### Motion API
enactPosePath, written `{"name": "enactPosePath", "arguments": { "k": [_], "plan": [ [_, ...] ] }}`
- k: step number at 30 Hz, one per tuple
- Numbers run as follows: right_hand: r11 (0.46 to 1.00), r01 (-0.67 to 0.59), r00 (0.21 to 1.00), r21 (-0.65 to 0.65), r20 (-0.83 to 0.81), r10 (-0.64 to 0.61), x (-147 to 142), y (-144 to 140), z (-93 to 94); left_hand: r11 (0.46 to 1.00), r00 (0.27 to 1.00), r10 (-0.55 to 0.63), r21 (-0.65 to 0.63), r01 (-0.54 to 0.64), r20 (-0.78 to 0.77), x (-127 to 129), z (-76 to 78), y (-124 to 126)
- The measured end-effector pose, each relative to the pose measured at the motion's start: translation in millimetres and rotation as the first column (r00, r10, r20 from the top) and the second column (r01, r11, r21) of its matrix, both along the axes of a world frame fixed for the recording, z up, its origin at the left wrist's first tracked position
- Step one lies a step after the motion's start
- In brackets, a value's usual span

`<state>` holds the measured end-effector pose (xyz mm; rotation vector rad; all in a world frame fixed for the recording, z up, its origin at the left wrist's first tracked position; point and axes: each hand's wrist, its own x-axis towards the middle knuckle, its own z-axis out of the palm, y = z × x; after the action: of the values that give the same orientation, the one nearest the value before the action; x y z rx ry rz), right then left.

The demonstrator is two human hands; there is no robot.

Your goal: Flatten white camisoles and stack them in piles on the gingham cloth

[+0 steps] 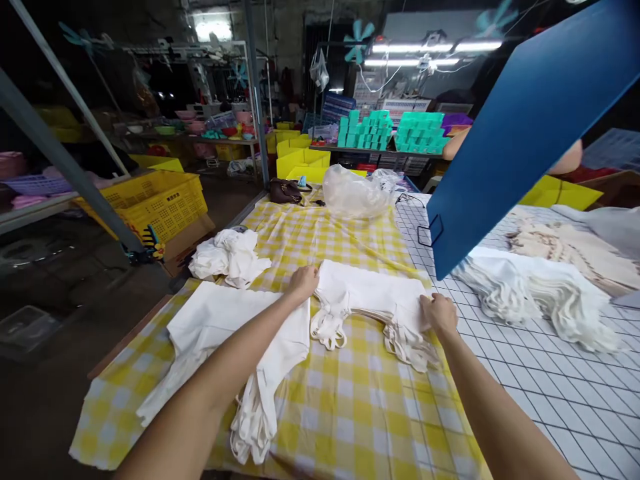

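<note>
A small stack of white strappy tops [375,288] lies flat on the yellow checked cloth, straps toward me. My left hand [303,283] is closed at the stack's upper left corner, fingers curled on its edge. On the opposite side, my right hand [440,313] grips the right edge with its thumb and fingers. Under my left forearm spreads another pile of white tops [215,313], its straps hanging toward the near edge. A crumpled heap of white fabric [230,257] sits behind that pile.
A tilted blue board [520,127] stands at the right, with a person's arm partly behind it. More white garments [535,280] lie on the grid-patterned cloth [520,373]. A clear plastic bag [355,192] and dark purse [285,191] are at the back; a yellow crate [160,200] is left.
</note>
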<state>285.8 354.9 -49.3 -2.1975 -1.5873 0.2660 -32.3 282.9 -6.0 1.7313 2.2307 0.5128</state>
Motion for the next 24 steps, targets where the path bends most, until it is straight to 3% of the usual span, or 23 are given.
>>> {"name": "enactPosePath", "arguments": {
  "k": [4,10,15,24],
  "plan": [
    [0.996,-0.047,0.999,0.070,-0.018,0.048,-6,5,-12.9,0.998,0.998,0.056,-0.039,-0.058,-0.035,16,-10.8,22],
    [0.949,-0.110,0.989,0.296,-0.058,0.133,-9,-4,-25.6,0.995,0.994,0.100,-0.023,-0.101,-0.047,33,-21.7,32],
    [0.941,-0.105,0.987,0.322,-0.080,0.137,-8,-5,-27.0,0.988,0.988,0.154,-0.011,-0.154,-0.026,39,-30.1,40],
    [0.926,-0.114,0.984,0.359,-0.086,0.155,-4,1,-36.0,0.969,0.969,0.244,0.027,-0.245,0.045,28,-33.7,67]
  ]
}}
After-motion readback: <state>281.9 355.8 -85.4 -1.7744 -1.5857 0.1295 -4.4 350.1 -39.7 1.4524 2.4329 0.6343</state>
